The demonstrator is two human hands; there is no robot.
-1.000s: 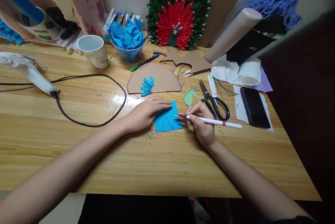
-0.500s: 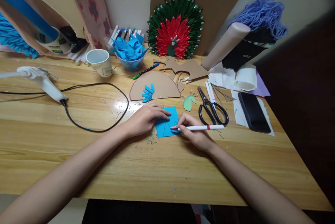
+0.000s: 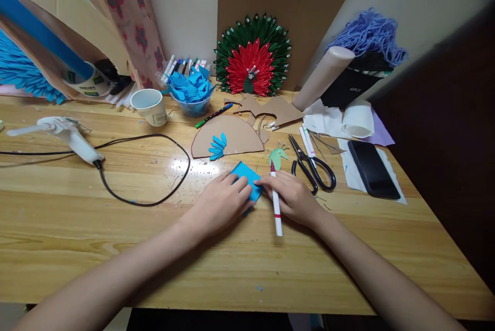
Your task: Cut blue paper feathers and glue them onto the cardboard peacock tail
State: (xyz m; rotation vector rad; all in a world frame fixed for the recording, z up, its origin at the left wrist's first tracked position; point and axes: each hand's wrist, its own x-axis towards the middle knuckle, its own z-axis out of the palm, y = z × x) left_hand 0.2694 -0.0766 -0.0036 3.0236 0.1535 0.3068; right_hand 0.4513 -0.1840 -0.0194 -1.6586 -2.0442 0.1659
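Note:
A piece of blue paper [image 3: 247, 171], turned at a slant, is between my two hands on the wooden table. My left hand [image 3: 226, 194] has its fingers curled over the paper's lower left side and grips it. A white marker with a red band [image 3: 277, 207] is tucked in my right hand [image 3: 292, 194], its dark red tip pointing away from me. The thumb and forefinger of that hand also touch the paper's right edge. Just beyond lie a cardboard half-circle [image 3: 235, 135] bearing blue paper petals [image 3: 218, 147] and a green bird-head cutout [image 3: 277, 158].
Black-handled scissors [image 3: 311, 166] and a phone [image 3: 373, 168] lie at right. A white glue gun [image 3: 73, 137] with a looping black cable [image 3: 185, 176] is at left. Behind stand a paper cup [image 3: 150, 108], a tub of blue scraps [image 3: 193, 96] and a red-green peacock craft [image 3: 251, 58].
The marker has left the paper and swung from sideways to pointing away from me. The blue paper has been turned, and my left hand has come down and right over it.

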